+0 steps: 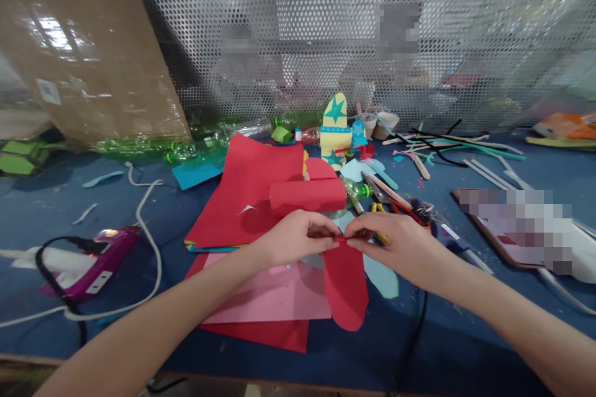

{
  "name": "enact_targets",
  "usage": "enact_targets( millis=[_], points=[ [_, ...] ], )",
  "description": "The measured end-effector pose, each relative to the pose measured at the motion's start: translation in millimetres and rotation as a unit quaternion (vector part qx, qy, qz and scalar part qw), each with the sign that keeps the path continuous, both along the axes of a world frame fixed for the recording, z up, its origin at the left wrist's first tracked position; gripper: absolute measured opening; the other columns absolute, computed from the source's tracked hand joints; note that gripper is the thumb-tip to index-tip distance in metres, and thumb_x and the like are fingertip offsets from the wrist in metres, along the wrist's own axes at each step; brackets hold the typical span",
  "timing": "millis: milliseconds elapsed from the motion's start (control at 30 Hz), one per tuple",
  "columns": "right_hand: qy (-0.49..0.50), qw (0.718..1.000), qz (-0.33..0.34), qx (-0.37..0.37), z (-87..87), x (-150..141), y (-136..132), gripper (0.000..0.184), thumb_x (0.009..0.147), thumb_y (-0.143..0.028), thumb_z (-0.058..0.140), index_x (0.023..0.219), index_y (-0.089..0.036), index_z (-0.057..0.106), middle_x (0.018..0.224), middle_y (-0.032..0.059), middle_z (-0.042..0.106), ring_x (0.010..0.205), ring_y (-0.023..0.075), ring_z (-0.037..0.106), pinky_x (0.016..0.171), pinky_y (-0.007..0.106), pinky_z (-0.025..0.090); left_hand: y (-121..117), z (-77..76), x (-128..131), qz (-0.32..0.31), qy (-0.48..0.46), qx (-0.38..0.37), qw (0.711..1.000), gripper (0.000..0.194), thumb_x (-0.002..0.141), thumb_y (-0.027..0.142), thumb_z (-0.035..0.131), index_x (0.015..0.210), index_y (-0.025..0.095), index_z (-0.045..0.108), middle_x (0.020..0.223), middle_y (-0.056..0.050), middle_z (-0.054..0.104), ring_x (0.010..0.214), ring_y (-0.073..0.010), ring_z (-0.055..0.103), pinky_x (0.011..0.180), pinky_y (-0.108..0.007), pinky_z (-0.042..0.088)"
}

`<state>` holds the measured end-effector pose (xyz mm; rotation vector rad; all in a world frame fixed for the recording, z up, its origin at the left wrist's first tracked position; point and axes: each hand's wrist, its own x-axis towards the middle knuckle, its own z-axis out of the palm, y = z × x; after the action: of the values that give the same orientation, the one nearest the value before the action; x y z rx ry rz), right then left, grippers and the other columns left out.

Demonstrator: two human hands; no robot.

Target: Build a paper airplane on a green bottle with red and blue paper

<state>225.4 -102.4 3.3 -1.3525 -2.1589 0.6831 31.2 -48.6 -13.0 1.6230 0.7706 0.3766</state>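
Note:
Both my hands pinch the upper edge of a red paper cutout (347, 288) with a rounded lower end. My left hand (300, 239) grips its top left corner, fingers closed. On the top right corner the fingers of my right hand (388, 237) are closed too. Just beyond them lies a plastic bottle with a green cap (365, 190), wrapped in red paper (307, 195). It rests on a stack of red sheets (223, 217). Pink paper (274, 298) spreads under my left forearm, and a pale blue cutout (382, 273) shows behind the red one.
A phone (503, 229) lies at the right, near scissors and a glue gun (454, 239). At the left are a purple power strip (100, 260) and a white cable (156, 248). Cardboard (88, 49) leans against the perforated metal screen (307, 25). A yellow paper-covered piece with stars (336, 136) stands at the back.

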Motion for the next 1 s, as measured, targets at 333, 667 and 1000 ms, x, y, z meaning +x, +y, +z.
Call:
enact_targets(
  millis=[333,667,1000],
  points=[
    [0.047,0.997,-0.011,0.061,-22.8,6,-4,0.008,0.086,-0.018,0.058,0.085,-0.024,0.063,0.097,0.0032,0.068,0.096,0.0178,0.063,0.086,0.03,0.049,1,-3.4,5,0.045,-0.008,-0.05,0.998,0.015,0.082,0.015,0.058,0.088,0.015,0.071,0.086,-0.003,0.073,0.078,-0.0121,0.066,0.072,-0.023,0.05],
    [0.032,0.999,-0.018,0.032,-19.6,5,-4,0.009,0.085,-0.018,0.057,0.082,-0.025,0.063,0.083,-0.0003,0.069,0.081,0.0163,0.065,0.073,0.026,0.05,-4,-2.8,5,0.047,0.005,-0.05,0.998,0.019,0.076,0.017,0.066,0.094,0.015,0.062,0.081,-0.002,0.07,0.077,-0.0135,0.066,0.068,-0.024,0.047],
    [0.061,0.995,-0.071,0.024,-16.0,6,-5,0.008,0.085,-0.025,0.056,0.08,-0.024,0.062,0.081,0.0012,0.069,0.073,0.0168,0.064,0.067,0.028,0.051,-12,0.1,5,0.073,-0.024,0.037,0.996,0.014,0.084,0.025,0.06,0.095,0.017,0.063,0.089,-0.004,0.071,0.085,-0.016,0.067,0.071,-0.025,0.05]
  ],
)
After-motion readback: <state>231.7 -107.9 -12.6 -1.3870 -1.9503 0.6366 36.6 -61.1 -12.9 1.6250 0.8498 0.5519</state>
